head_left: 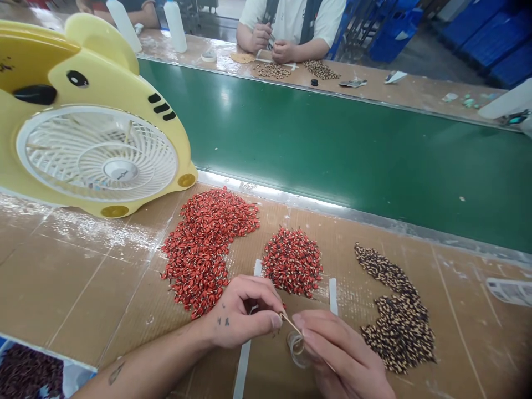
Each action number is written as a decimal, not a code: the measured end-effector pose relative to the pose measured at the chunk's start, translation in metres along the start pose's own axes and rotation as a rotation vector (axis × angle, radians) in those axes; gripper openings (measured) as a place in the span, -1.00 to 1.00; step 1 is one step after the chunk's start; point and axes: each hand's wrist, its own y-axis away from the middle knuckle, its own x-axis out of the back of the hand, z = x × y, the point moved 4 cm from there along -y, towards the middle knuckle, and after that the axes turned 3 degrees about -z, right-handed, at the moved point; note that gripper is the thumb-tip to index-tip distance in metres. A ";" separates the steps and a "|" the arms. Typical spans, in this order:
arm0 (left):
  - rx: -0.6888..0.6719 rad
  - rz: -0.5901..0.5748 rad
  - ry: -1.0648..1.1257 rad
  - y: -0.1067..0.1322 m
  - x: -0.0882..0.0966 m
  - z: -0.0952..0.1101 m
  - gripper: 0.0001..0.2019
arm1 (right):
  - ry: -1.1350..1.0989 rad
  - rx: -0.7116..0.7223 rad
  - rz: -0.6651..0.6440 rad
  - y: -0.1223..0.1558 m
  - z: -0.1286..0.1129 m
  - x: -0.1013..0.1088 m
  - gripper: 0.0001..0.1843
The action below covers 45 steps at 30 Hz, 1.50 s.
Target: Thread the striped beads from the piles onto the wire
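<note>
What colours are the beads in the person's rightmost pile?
Those beads are dark brown and tan; head view.

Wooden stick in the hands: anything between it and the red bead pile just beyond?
Yes. The fingers of the left hand curl past the wooden stick, between it and the red-and-black bead pile. The fingertips sit about at the pile's lower edge.

Glossy red beads [208, 249], matt brown cardboard [70, 277]
</note>
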 end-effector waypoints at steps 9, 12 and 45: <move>0.019 0.001 0.029 0.001 -0.001 -0.003 -0.71 | 0.060 0.014 -0.022 -0.002 -0.003 0.001 -0.69; 0.003 0.000 0.004 0.000 -0.001 -0.001 -0.71 | 0.036 0.001 -0.034 -0.003 -0.003 0.001 -0.68; -0.378 0.005 -0.585 0.003 -0.007 0.030 -0.90 | 0.321 -0.280 0.249 0.035 0.026 0.092 -0.90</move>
